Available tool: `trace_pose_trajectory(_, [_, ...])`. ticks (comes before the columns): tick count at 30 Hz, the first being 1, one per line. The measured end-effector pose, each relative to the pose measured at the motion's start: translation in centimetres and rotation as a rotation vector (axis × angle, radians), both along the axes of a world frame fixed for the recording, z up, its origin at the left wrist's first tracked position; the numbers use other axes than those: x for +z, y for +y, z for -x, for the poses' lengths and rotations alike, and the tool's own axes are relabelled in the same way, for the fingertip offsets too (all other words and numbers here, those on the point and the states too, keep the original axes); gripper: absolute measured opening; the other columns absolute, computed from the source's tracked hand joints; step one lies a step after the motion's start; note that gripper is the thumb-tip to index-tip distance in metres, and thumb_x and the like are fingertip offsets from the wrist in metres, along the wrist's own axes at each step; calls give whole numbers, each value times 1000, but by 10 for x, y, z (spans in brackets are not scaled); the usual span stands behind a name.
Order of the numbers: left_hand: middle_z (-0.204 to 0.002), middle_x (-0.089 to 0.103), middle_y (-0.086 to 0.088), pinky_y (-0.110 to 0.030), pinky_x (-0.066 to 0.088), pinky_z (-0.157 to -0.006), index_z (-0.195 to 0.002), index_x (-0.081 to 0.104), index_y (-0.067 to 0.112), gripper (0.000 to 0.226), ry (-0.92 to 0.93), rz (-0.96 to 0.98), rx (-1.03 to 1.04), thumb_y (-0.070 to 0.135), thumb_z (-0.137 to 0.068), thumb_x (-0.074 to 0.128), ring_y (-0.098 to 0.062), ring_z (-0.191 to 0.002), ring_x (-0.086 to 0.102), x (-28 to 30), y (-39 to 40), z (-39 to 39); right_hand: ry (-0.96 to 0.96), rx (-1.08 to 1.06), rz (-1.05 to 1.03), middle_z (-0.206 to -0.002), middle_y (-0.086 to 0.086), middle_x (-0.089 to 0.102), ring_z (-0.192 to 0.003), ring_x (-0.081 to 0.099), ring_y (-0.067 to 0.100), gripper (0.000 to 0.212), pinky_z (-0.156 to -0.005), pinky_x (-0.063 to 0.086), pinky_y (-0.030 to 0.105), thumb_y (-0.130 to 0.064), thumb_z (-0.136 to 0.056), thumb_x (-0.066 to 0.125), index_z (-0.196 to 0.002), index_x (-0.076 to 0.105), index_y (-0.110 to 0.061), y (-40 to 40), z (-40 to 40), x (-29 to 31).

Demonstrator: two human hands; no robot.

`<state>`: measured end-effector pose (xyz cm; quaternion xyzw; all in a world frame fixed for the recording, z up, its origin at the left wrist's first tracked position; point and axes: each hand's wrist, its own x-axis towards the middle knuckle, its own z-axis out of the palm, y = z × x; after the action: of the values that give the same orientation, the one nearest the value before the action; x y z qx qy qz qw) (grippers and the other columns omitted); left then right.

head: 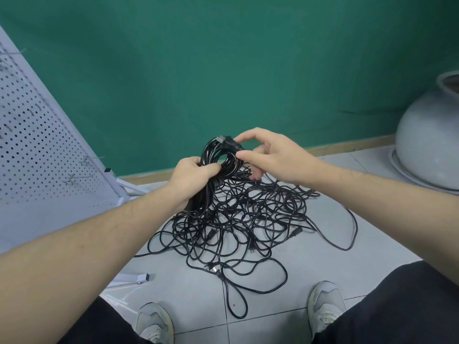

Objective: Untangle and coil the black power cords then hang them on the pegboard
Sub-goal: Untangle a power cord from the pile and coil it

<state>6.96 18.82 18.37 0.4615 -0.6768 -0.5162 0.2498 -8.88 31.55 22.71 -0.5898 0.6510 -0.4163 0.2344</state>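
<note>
Both hands grip coiled cord (218,157) — unlabelled.

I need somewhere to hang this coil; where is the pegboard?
In the head view the pegboard stands at far left, leaning against the green wall, left of the left hand.

Pegboard (37,145) cropped at left edge.

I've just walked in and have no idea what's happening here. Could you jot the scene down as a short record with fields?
left hand: left hand grips a coiled cord
right hand: right hand pinches the plug at the coil's top
floor: tangled cords on grey tiles
pegboard: white pegboard at left, hooks bare
backdrop: green wall; grey pot at right
stage: one coil nearly done, nothing hung yet
</note>
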Motion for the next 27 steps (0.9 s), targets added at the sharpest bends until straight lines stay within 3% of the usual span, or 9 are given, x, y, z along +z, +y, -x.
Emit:
trace_pose_trajectory(2, [-68,64,1,-17,44,-48,-84,64,14,14,2,6,22,23,-90,73,-9,-51,58,4,3,0,49,-26,-21,-66,13,68,-65,71,22,14,-66,49,26,-32,-100,61,-113,65,-33,1,1,-1])
trace_pose_trajectory(4, [-67,60,3,-20,41,-49,-81,62,15,19,-36,54,23,29,-91,70,-11,-53,54,7,7,2,93,-74,-11,-76,19,69,-60,71,20,10,-66,51,29,-35,-98,62,-105,69,-34,0,1,-1])
trace_pose_trajectory(8, [-69,56,0,-31,38,-58,-77,58,15,26,-110,144,26,36,-92,63,-18,-62,50,11,15,7,213,-169,-33,-58,-1,61,-46,56,15,7,-53,42,28,-34,-91,67,-91,72,-29,-5,0,-1])
trace_pose_trajectory(11, [-69,54,1,-31,37,-59,-74,54,18,26,-111,162,8,34,-93,60,-18,-63,49,11,19,9,318,-224,-67,-57,-4,59,-45,43,11,14,-53,38,28,-40,-88,67,-88,70,-27,-9,-3,3])
trace_pose_trajectory(14, [-66,54,3,-30,39,-58,-73,56,19,25,-117,167,-24,34,-92,63,-16,-60,49,12,21,9,452,-226,-104,-59,-9,55,-51,46,5,20,-53,36,27,-47,-91,67,-85,62,-29,-9,-7,7])
trace_pose_trajectory(20, [-59,51,8,-30,38,-57,-68,56,19,23,-151,245,-67,27,-84,69,-15,-57,46,16,18,6,676,-219,-102,-64,-13,46,-76,53,24,15,-67,36,29,-42,-94,62,-99,66,-29,-12,-14,7])
trace_pose_trajectory(24, [-62,54,7,-31,40,-59,-70,52,19,24,-221,322,-98,31,-84,68,-18,-60,50,18,21,9,729,-259,-58,-68,-9,50,-77,53,26,15,-69,41,30,-41,-91,64,-98,69,-28,-15,-16,6])
trace_pose_trajectory(27, [-63,56,7,-31,39,-59,-70,52,20,25,-278,382,-123,34,-83,67,-18,-61,52,19,22,9,551,-236,-28,-71,-9,59,-70,55,18,13,-69,43,30,-39,-88,71,-91,69,-26,-14,-11,-4])
